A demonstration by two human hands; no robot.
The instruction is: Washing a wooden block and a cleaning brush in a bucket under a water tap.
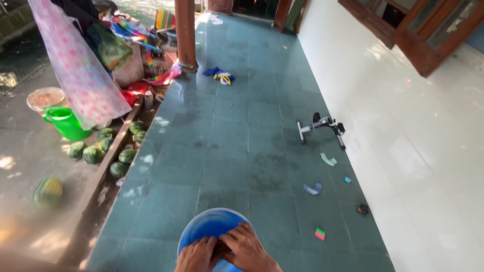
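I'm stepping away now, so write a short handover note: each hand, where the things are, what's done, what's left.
Left hand and right hand: both rest together over the near rim of the blue bucket, fingers meeting; whether they grip something small between them cannot be told.
Things: the bucket sits on the green tiled floor, straight ahead. Small scraps lie scattered to the right; watermelons sit off the floor's left edge.
Done: nothing to confirm.
Left: scraps remain on the tiles.

Both hands [227, 252] lie in the bucket [212, 224], melons [108, 146] far left.
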